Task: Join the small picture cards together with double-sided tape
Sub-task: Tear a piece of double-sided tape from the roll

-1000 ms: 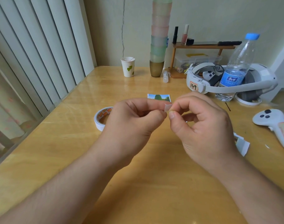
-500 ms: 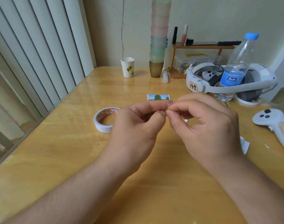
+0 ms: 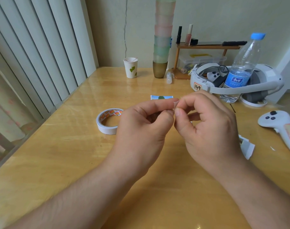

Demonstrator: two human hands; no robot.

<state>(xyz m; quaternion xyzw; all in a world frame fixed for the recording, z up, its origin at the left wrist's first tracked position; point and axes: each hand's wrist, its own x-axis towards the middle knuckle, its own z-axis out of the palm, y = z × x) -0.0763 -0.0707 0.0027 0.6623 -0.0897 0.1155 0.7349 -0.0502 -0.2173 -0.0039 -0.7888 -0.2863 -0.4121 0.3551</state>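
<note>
Fingertips of both hands meet over the middle of the table [image 3: 61, 151], and between them sits a tiny scrap of double-sided tape [image 3: 176, 104]. The left hand [image 3: 141, 129] pinches it between thumb and forefinger from the left; the right hand [image 3: 208, 129] nips the same scrap from the right, its thumb tip just under the piece and its other fingers curled in behind. The scrap stands roughly on edge, a thin pale sliver poking up between the two pinches, too small for me to tell whether its backing is on or partly peeled. From where I stand, it looks as if the person is working at the liner, though that is a guess. What matters for the next move is where the tape has to go: one picture card [image 3: 161, 97] lies flat just beyond the fingertips, on the far side, its long edge running left to right, and only its far strip shows above the knuckles. Both hands are about equally close to it, so a short reach away from the body would bring the scrap down onto it. Another card [image 3: 247, 147] lies near the right wrist, partly hidden by it. The tape roll [image 3: 108, 121] rests on the table to the left, just beside the left hand.
</note>
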